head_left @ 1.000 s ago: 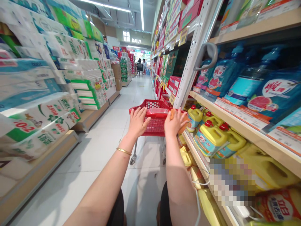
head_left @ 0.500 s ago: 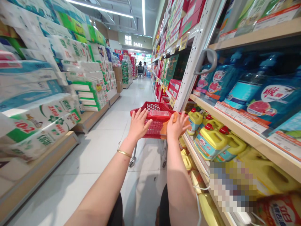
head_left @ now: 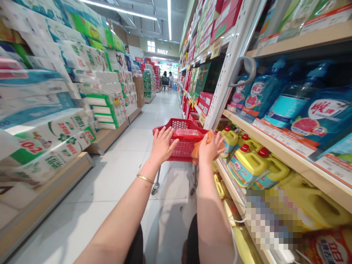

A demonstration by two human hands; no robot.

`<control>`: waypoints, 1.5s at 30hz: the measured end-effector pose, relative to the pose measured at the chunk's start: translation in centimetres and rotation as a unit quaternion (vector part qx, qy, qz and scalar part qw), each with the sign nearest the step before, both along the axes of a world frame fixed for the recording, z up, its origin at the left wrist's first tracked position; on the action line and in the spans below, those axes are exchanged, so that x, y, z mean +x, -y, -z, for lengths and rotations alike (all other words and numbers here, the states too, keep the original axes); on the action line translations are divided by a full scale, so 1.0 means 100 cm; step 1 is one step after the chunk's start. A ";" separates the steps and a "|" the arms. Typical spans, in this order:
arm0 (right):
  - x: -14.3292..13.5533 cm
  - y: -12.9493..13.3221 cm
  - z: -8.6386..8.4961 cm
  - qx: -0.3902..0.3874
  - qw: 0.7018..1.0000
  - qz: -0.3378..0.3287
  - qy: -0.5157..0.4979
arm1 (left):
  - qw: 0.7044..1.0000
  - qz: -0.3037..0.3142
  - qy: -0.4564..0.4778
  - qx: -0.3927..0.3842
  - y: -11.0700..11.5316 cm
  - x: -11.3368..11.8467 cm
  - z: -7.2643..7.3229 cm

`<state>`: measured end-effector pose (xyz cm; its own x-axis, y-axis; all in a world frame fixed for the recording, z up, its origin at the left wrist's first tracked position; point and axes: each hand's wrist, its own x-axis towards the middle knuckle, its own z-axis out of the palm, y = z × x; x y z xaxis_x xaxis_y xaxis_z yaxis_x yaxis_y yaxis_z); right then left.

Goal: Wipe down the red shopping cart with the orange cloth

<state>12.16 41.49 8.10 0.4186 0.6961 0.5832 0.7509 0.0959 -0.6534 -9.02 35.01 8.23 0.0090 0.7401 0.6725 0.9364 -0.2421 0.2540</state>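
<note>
A red plastic shopping cart (head_left: 183, 151) stands in front of me in the aisle. My left hand (head_left: 164, 143) lies on the left part of its handle bar, palm down, with the fingers stretched out and apart. At the right end of the bar, my right hand (head_left: 210, 147) holds an orange cloth (head_left: 196, 151) against the handle. Much of the cloth is hidden under that hand, and its fingertips reach past the bar. Between the hands, a clear-covered panel (head_left: 187, 132) shows on the handle.
Close on the right, a shelf (head_left: 277, 145) holds blue pump bottles (head_left: 320, 113) and yellow jugs (head_left: 244, 165). A grey hook-shaped piece (head_left: 243, 71) sticks out from its upright. Stacked paper packs (head_left: 52, 135) line the left side. Two people (head_left: 168, 77) and another cart are far down the aisle.
My right hand and the orange cloth have shifted a little to the right along the handle. My left hand stays in place on the bar.
</note>
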 end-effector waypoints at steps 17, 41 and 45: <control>0.005 -0.003 -0.003 -0.007 1.000 -0.011 0.007 | 1.000 0.004 0.010 -0.003 0.000 0.002 -0.001; -0.069 0.045 -0.008 0.047 0.932 -0.291 0.211 | 1.000 -0.010 0.021 -0.002 -0.003 -0.002 0.000; -0.051 0.035 -0.009 0.035 0.966 -0.203 0.156 | 1.000 -0.005 0.012 -0.006 -0.003 -0.003 0.000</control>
